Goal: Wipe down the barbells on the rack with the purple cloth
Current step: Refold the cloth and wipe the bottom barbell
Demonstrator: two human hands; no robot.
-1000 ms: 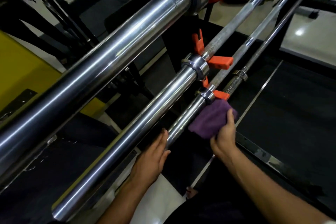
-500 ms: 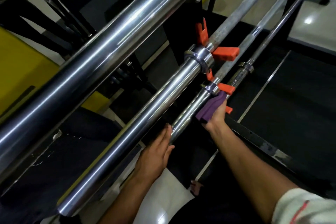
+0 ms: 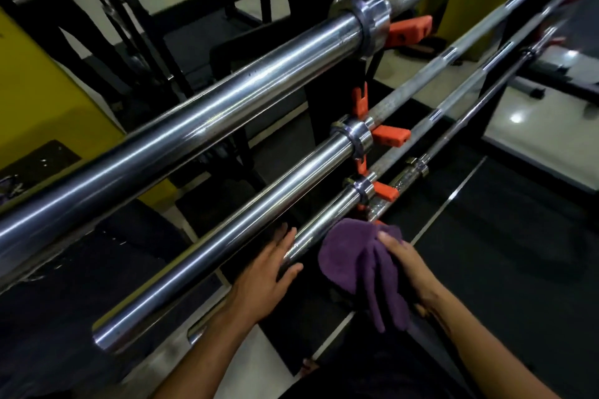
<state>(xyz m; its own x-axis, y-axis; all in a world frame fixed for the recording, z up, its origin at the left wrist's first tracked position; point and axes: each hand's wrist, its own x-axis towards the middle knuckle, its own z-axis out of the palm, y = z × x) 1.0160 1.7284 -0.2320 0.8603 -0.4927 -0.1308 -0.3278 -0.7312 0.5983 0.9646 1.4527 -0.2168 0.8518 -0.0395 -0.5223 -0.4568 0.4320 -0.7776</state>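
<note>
My right hand [image 3: 409, 269] clutched the purple cloth [image 3: 356, 264] bunched against the lowest bar [image 3: 319, 227], near its collar. My left hand [image 3: 264, 272] lay flat, fingers straight, steadying that sleeve. The loose tails dangled; I judged they could snag on the orange hooks [image 3: 384, 192].

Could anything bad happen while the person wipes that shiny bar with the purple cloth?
Maybe. The left hand rests with straight fingers on the lowest chrome barbell sleeve, so the smooth bar might roll and pinch them. The crumpled purple cloth, held by the right hand, hangs in loose folds that could catch on the orange plastic rack hook nearby.
</note>
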